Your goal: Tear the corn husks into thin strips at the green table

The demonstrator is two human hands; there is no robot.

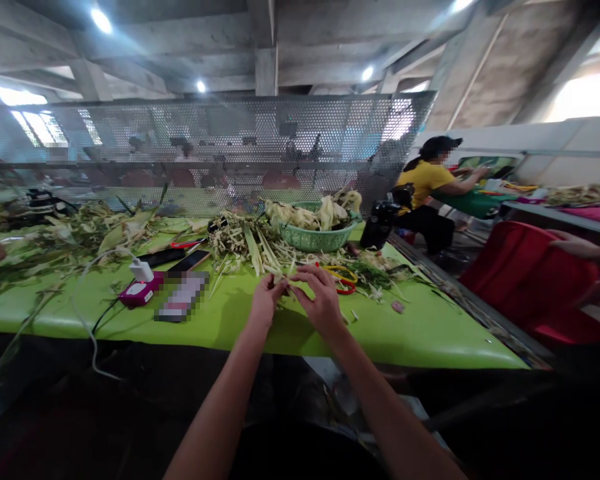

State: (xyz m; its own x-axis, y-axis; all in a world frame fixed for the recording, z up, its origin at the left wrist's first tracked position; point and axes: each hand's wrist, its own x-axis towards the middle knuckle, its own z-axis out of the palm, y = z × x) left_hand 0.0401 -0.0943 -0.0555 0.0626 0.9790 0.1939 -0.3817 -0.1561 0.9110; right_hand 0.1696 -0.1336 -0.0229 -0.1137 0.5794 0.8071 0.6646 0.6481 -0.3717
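Observation:
Over the front of the green table (pixel 395 340), my left hand (pixel 265 303) pinches a small piece of pale husk strip (pixel 279 275) between thumb and fingers. My right hand (pixel 321 300) meets it from the right, its thumb and fingertips closed on the same piece. The fingers partly hide the piece, so its shape is unclear. Just behind my right hand lie scissors with yellow and red handles (pixel 347 275). Behind both hands is a loose heap of cut pale-green husk strips (pixel 250 247).
A green basket (pixel 315 239) of pale husks stands at the back, beside a black bottle-like object (pixel 377 223). Left are a purple power socket (pixel 139 290) with a white charger, phones (pixel 189 263) and leaf piles (pixel 95 227). Right are a red chair (pixel 525 273) and a seated person (pixel 425 183).

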